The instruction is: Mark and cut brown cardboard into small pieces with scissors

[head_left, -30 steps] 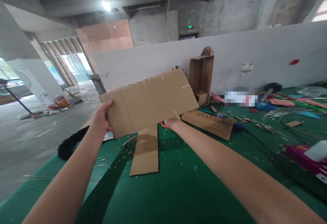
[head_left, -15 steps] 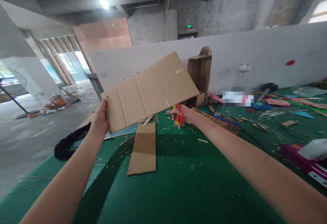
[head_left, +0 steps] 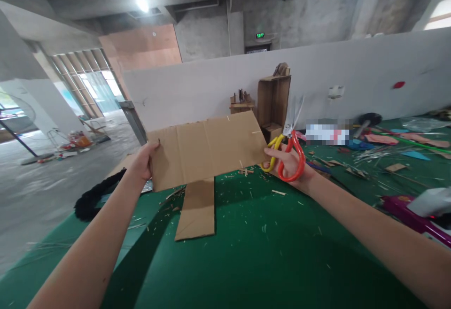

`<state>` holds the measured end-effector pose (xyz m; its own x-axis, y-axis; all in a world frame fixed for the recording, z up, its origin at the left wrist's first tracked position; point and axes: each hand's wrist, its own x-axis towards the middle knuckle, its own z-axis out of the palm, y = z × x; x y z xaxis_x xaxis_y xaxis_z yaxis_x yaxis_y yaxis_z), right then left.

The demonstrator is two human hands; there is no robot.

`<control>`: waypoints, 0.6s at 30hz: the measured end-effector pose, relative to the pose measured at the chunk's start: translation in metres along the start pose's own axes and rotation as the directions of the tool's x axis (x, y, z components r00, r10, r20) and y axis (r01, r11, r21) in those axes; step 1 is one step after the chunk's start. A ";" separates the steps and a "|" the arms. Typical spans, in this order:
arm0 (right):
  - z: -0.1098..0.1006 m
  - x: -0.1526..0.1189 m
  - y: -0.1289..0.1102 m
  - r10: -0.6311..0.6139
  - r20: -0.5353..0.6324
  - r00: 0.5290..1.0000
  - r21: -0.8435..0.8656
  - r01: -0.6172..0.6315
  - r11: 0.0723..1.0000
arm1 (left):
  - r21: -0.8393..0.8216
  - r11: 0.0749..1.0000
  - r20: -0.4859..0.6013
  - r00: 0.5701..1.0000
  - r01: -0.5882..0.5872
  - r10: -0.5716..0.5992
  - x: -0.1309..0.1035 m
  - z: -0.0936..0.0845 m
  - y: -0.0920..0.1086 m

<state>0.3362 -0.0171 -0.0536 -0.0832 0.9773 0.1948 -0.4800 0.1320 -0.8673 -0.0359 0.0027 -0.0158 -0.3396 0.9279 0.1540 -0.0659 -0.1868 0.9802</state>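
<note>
While the left grip (head_left: 143,158) has the cardboard sheet (head_left: 211,149), the scissors (head_left: 288,129) point away from it

Since it all seems to hang on blades versus board, here's how they sit. The cardboard sheet is mid-frame, tipped up to face the camera above the green bench (head_left: 246,252). Its long axis runs left to right, climbing a little toward the right. Left grip is clamped on the left end, thumb on the face.

Right grip (head_left: 289,159) is at the sheet's other end, right of center, holding the scissors by the red and yellow handles. Fingertips reach the lower right corner; can't tell if they're pinching the cardboard or only beside it.

Blades (head_left: 299,110) aim toward the top of the frame, leaning right, roughly crosswise to that long axis and apart from the sheet. So the board is left of the right grip, and the blades don't face it. I'd guess bringing them onto it from there would need a leftward wrist turn.
</note>
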 end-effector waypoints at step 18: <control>-0.011 -0.008 -0.006 0.086 -0.020 0.996 -0.347 -0.087 0.934 | 0.912 -0.097 0.410 0.867 -0.399 0.284 -0.055 0.054 0.075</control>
<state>0.3496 -0.0236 -0.0548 -0.1069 0.9881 0.1107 -0.1383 0.0955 -0.9858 0.0281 -0.0449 0.0559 0.0714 0.8837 0.4626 0.9974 -0.0580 -0.0430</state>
